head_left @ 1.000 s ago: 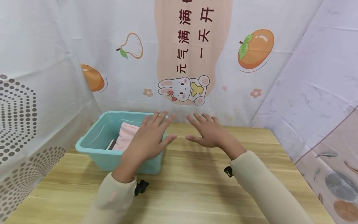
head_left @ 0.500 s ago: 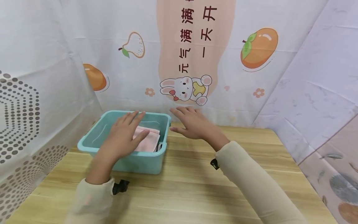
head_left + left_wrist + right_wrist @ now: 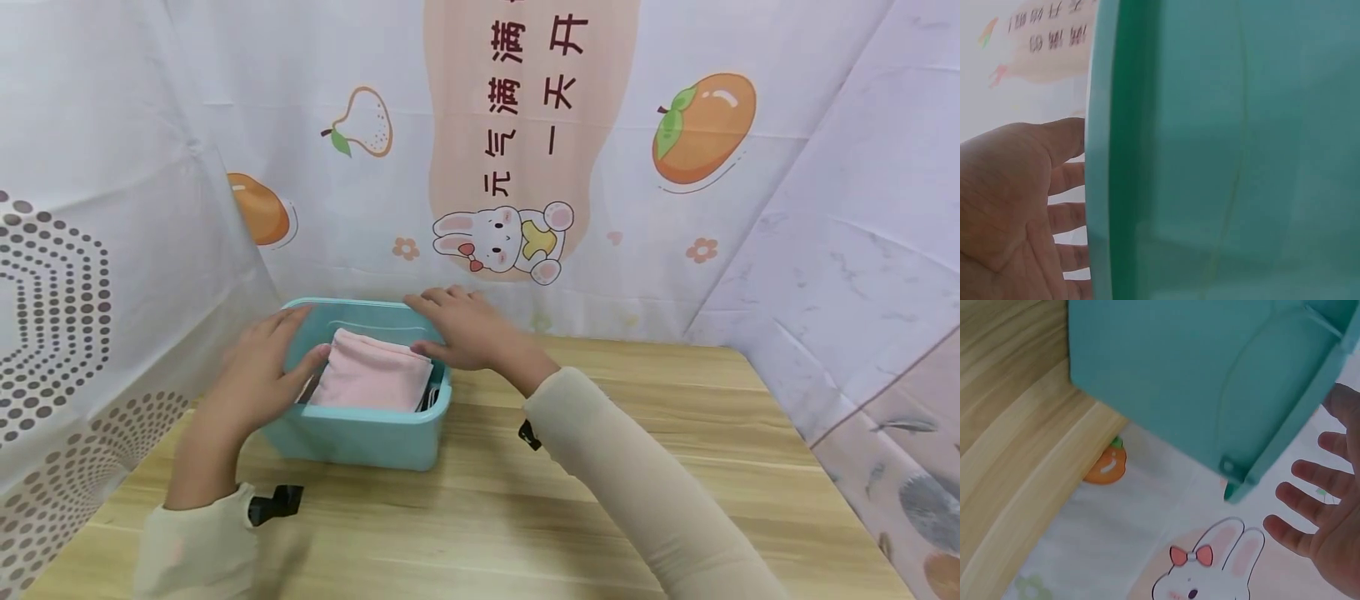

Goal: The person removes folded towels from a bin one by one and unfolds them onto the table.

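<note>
A teal plastic basin (image 3: 352, 437) stands on the table, and a folded pink towel (image 3: 371, 375) lies inside it. My left hand (image 3: 251, 375), slightly blurred, is at the basin's left side with fingers spread and thumb apart; it overlaps the left rim in the head view. In the left wrist view, the fingertips of that hand (image 3: 1016, 206) pass behind the basin's rim (image 3: 1099, 156). My right hand (image 3: 468, 329) hovers at the right rim, its fingers extended and apart. From the right wrist, the fingers of this hand (image 3: 1329, 494) show beside the basin's outer wall (image 3: 1166, 381).
A dark and white item (image 3: 429, 400) shows beside the towel at the basin's right. The wooden table (image 3: 600, 475) extends to the right and front. Printed cloth (image 3: 615, 208) hangs behind it, and more cloth hangs along both sides.
Both hands have moved left: the left hand from over the basin to its left side, the right hand from beside the basin to its right rim. The towel now shows more fully.
</note>
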Action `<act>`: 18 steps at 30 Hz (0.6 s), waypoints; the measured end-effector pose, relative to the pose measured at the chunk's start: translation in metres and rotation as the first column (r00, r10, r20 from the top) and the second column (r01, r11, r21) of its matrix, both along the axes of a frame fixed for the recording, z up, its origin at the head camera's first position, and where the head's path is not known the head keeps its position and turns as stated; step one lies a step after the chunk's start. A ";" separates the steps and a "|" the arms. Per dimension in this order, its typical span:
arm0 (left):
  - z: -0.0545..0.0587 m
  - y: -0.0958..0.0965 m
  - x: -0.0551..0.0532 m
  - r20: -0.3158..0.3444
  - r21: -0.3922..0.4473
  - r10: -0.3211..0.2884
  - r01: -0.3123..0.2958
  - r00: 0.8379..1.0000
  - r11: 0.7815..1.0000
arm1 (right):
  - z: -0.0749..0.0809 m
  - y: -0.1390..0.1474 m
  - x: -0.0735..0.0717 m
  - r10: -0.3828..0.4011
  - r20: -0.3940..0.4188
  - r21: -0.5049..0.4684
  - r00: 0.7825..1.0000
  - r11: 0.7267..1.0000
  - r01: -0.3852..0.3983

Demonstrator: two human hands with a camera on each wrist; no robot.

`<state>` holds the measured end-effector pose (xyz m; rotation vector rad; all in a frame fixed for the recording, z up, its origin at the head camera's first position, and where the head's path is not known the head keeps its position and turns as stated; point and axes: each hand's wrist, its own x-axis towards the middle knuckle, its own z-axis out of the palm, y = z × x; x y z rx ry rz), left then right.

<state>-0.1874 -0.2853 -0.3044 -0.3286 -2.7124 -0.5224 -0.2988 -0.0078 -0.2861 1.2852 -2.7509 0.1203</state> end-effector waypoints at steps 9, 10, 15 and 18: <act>-0.010 -0.038 0.004 0.024 0.120 0.053 -0.055 0.998 0.991 | -0.004 -0.029 -0.002 0.034 0.028 0.031 0.999 0.999 -0.035; -0.011 -0.042 0.005 0.029 0.126 0.061 -0.064 0.998 0.990 | -0.004 -0.031 -0.001 0.038 0.029 0.038 0.999 0.999 -0.039; -0.016 -0.055 0.008 0.071 0.147 0.098 -0.108 0.993 0.983 | -0.005 -0.040 -0.003 0.058 0.045 0.057 0.997 0.997 -0.061; -0.019 -0.062 0.011 0.091 0.179 0.115 -0.130 0.989 0.975 | -0.007 -0.044 -0.006 0.071 0.067 0.056 0.995 0.996 -0.075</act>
